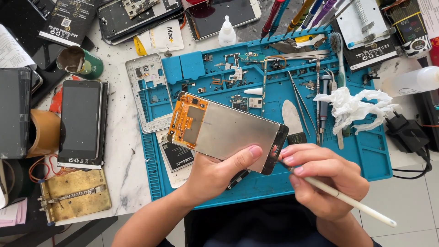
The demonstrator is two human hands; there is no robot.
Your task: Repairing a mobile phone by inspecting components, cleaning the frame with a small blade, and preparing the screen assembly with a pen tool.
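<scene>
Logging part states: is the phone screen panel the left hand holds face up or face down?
Face down: the screen panel in the left hand shows its bare metal back and orange flex.

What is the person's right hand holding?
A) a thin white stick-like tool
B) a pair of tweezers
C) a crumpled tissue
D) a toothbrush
A: the right hand grips a thin white stick-like tool with its tip at the corner of the phone screen panel held by the left hand; the toothbrush, tweezers and crumpled tissue lie on the blue mat.
</scene>
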